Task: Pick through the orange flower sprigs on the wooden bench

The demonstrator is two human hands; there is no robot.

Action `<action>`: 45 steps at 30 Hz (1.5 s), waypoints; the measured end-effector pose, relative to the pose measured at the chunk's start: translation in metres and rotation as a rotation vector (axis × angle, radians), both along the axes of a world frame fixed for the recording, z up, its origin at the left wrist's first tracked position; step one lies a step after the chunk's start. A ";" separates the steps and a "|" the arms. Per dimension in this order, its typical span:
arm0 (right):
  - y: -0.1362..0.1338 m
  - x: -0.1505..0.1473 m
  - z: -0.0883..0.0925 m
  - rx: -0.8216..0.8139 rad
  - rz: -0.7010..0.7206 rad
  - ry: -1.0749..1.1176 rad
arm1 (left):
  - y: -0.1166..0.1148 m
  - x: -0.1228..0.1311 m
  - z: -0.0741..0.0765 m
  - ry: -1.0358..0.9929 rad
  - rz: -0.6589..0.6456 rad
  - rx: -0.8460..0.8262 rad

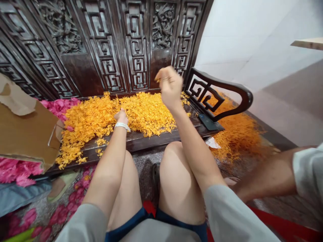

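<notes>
A big heap of small orange flowers [141, 112] covers the seat of a dark carved wooden bench [148, 137] in front of me. My left hand [121, 117] rests down in the heap, fingers curled and mostly hidden among the flowers; a white band sits on its wrist. My right hand [170, 85] is raised above the heap, fingers pinched together on a few orange flowers.
Pink flowers [59, 105] lie at the bench's left end and on the floor. A torn cardboard box [27, 132] stands at left. A dark phone [207, 121] lies by the armrest [222, 92]. More orange flowers [237, 134] are piled beyond. Another person's arm [267, 178] reaches in from the right.
</notes>
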State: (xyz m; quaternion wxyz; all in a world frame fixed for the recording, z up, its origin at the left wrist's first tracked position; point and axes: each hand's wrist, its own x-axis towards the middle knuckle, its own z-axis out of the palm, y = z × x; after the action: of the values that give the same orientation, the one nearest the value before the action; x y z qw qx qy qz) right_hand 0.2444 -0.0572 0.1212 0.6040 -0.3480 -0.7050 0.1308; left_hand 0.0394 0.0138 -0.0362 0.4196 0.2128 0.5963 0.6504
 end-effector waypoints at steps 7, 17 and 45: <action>0.053 0.042 -0.067 -0.306 -0.179 -0.251 | -0.011 -0.007 0.029 -0.032 -0.005 0.199; 0.044 0.015 -0.077 -0.405 0.227 -0.229 | -0.025 0.028 0.040 0.153 -0.178 0.430; 0.044 0.005 -0.080 -0.801 0.367 0.459 | -0.034 0.034 0.041 0.026 -0.344 0.273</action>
State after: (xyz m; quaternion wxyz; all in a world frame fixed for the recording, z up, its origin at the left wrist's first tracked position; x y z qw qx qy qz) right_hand 0.2498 -0.0137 0.0415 0.5297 -0.3850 -0.4977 0.5687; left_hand 0.0733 -0.0200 0.0051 0.4838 0.3746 0.4628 0.6414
